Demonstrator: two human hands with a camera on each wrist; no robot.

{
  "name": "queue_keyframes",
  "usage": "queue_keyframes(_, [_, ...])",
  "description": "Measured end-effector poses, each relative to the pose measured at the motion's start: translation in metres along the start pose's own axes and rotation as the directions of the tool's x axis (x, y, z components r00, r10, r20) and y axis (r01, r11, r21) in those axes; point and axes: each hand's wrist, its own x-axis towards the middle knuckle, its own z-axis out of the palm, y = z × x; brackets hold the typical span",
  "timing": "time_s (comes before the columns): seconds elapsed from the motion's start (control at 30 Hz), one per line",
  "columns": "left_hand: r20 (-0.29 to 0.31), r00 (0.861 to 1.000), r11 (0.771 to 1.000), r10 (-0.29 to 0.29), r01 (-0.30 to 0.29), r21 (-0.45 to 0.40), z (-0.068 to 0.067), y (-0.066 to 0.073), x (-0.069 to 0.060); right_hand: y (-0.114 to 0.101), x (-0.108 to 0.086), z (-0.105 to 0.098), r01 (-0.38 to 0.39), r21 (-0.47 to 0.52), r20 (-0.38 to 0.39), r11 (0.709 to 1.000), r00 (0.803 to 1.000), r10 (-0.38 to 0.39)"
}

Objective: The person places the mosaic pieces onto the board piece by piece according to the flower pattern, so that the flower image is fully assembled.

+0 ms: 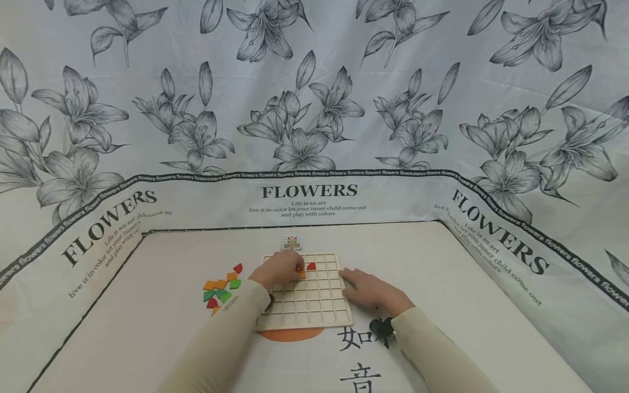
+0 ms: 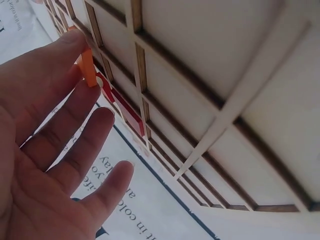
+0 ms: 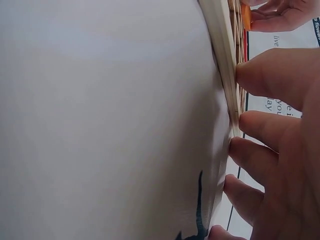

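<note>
A wooden grid board (image 1: 321, 307) lies in front of me. Near its far side, my left hand (image 1: 279, 268) pinches a thin orange piece (image 2: 88, 67) between thumb and fingers, its other fingers spread loosely. A red piece (image 1: 312, 266) with a curved edge sits in a cell just right of that hand. Part of another red piece (image 2: 105, 86) shows behind the fingertips in the left wrist view. My right hand (image 1: 371, 289) rests at the board's right edge, its fingertips touching the wooden rim (image 3: 226, 65). The left hand hides some far-left cells.
Left of the board lies a loose group of red, orange and green pieces (image 1: 223, 296). A small card with a coloured pattern (image 1: 291, 243) lies beyond the far edge. Flower-printed cloth (image 1: 314, 202) encloses the table's back and sides.
</note>
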Motion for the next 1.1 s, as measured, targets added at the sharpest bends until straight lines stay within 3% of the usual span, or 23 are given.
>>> queue_keyframes(0.33, [0.027, 0.999, 0.997, -0.028, 0.030, -0.077, 0.000, 0.001, 0.002, -0.003, -0.003, -0.001, 0.001, 0.015, -0.006, 1.000, 1.000, -0.001])
queue_keyframes(0.57, [0.022, 1.000, 0.999, 0.002, -0.001, -0.051, 0.003, 0.000, 0.002, -0.003, -0.002, -0.001, -0.015, 0.013, -0.007, 1.000, 1.000, 0.015])
queue_keyframes(0.8, [0.019, 1.000, 1.000, -0.007, 0.007, -0.030, 0.002, -0.002, -0.003, -0.002, -0.002, 0.000, -0.011, 0.013, 0.002, 1.000, 1.000, 0.011])
queue_keyframes(1.1, [-0.010, 0.999, 0.998, -0.038, 0.037, -0.048, -0.011, -0.008, -0.017, -0.003, -0.001, -0.002, 0.001, 0.012, -0.001, 1.000, 1.000, -0.001])
